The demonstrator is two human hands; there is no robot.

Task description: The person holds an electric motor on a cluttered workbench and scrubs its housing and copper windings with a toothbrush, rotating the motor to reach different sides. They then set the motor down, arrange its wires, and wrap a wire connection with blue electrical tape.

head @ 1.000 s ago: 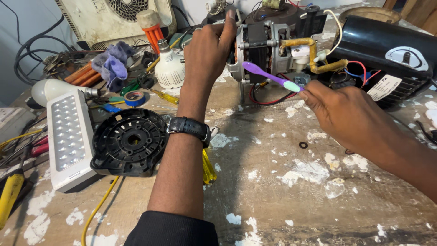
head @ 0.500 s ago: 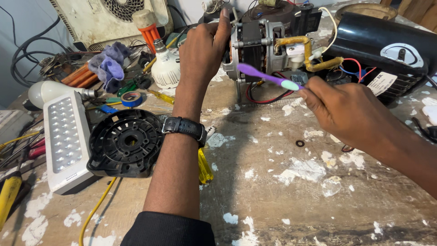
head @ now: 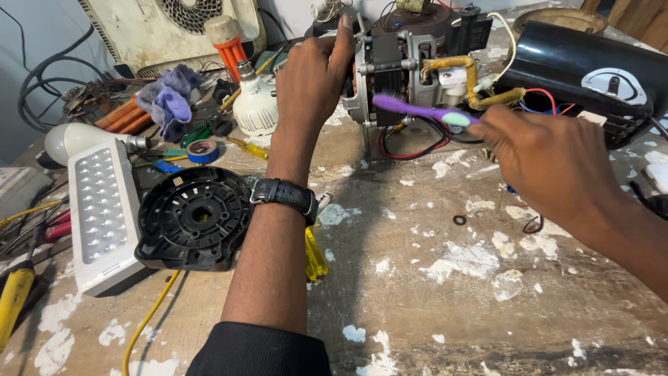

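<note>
On the paint-flecked workbench [head: 445,292], left hand [head: 309,76] grips metal motor [head: 403,66]; right hand [head: 550,157] clasps purple toothbrush [head: 417,110]

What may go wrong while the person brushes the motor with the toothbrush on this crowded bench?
1. The left hand steadies the motor only from one side; a hard push from the toothbrush in the right hand might tip it.
2. The bristles could snag the loose red wire below the motor.
3. The small black ring lies loose near the right forearm and might be swept away.
</note>
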